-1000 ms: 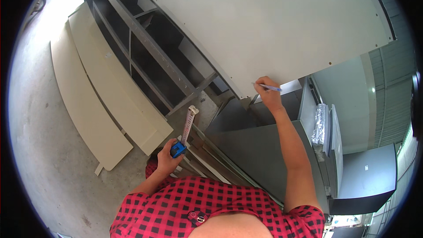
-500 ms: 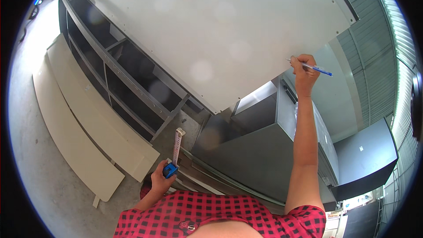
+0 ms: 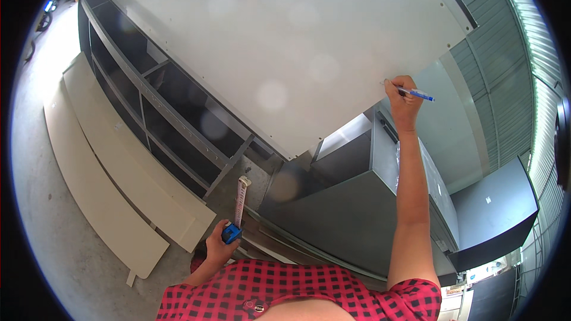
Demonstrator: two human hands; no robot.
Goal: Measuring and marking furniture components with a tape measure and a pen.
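Note:
My right hand is closed around a blue-and-white pen, its tip at the right edge of a large pale panel. Whether the tip touches the surface I cannot tell. Small holes run along the panel's edges. Low in front of my body, my left hand grips a blue tape measure. A short length of its pale blade sticks out away from me, its end free in the air.
Left of the panel lies a dark shelving frame with open compartments. Two long cream boards rest beside it on the concrete floor. A dark grey cabinet stands below my right arm, with a dark curved panel further right.
My right hand has shifted slightly left with the pen along the panel's edge. The left hand and tape measure have barely moved. The view has tilted a little.

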